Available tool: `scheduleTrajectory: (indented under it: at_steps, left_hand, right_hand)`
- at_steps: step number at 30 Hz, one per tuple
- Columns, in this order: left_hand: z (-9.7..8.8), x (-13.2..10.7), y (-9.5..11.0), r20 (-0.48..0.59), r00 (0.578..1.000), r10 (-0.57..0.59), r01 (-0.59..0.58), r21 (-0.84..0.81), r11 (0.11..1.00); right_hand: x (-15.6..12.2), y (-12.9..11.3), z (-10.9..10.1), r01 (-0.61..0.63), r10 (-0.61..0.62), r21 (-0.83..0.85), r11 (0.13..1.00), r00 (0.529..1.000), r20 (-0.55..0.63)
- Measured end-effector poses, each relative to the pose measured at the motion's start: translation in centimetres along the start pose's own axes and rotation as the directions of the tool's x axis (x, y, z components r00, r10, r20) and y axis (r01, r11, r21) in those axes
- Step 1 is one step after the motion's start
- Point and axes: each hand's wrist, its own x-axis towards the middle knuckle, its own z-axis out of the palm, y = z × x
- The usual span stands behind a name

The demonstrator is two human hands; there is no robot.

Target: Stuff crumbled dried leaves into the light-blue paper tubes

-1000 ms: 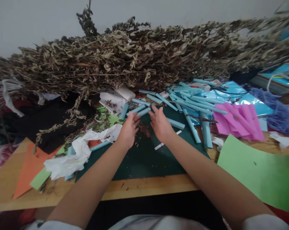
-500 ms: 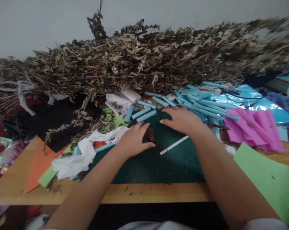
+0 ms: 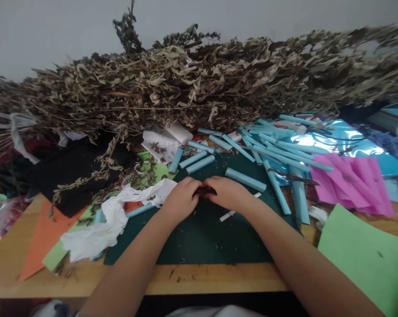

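Observation:
Over the middle of the dark green mat, my left hand and my right hand meet fingertip to fingertip. Their curled fingers close around a small clump of dried leaves, mostly hidden between them. A thin white stick lies partly beneath my right forearm. Just beyond my right hand rests a blue paper tube. Two more blue tubes lie past my left hand. Crumpled white tissue is beside my left wrist.
Dried leafy stalks are heaped along the wall. Many blue tubes pile at the right, near magenta paper and green paper. Black cloth and orange paper lie left. The wooden table's front edge is near me.
My right hand has moved left and my left hand has closed in, so both now meet around the dried leaves. A blue tube that my right arm had covered now shows.

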Motion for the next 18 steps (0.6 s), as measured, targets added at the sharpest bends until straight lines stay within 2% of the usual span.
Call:
scheduleTrajectory:
  at_steps: [5,9,14,18]
  left_hand:
    - [-0.03,-0.52,0.53,0.065,0.997,-0.031,0.024,0.112,0.993]
    - [0.16,-0.57,0.89,0.042,0.996,-0.080,0.072,0.167,0.983]
    - [0.19,-0.40,0.69,-0.056,0.992,-0.114,0.117,0.043,0.992]
    - [0.13,-0.22,0.58,-0.147,0.978,-0.147,0.128,-0.133,0.983]
  right_hand:
    - [-0.23,-0.09,0.37,-0.027,0.027,-0.019,0.999,1.000,0.000]
    - [-0.46,-0.05,0.56,-0.021,0.022,0.023,1.000,0.999,-0.033]
    - [-0.73,0.06,0.66,0.013,-0.005,0.130,0.991,0.998,-0.062]
    - [-0.84,0.16,0.93,-0.028,0.049,0.205,0.978,0.994,-0.096]
